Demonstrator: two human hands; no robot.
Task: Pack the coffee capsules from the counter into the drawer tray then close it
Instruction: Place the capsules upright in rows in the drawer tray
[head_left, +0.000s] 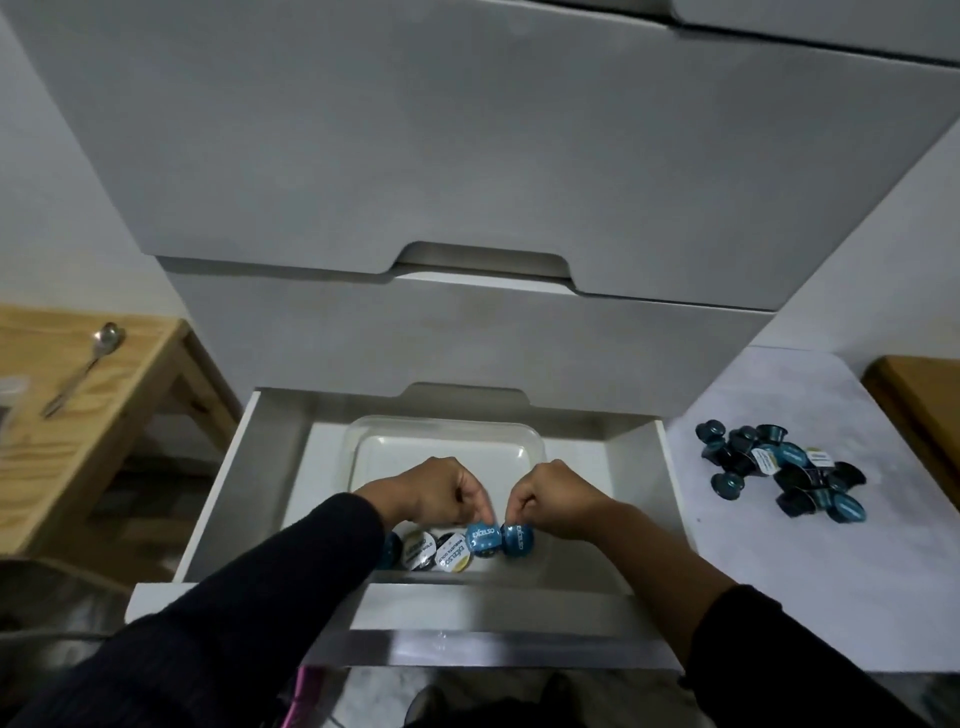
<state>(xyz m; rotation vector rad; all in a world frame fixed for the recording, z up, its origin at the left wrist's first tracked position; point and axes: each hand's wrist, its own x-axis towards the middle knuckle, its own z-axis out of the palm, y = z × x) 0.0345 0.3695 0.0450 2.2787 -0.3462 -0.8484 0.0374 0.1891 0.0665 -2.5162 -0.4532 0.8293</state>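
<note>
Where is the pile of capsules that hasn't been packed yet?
In the head view the loose capsules lie heaped on the white counter to the right of the open drawer, beyond the right hand.

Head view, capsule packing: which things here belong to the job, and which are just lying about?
Part of the job:
- open drawer
- clear tray inside it
- row of capsules in the tray
- blue capsules pinched by the left hand and right hand
- capsule pile on the counter

Lying about:
- spoon on the wooden table
- closed upper drawers
</note>
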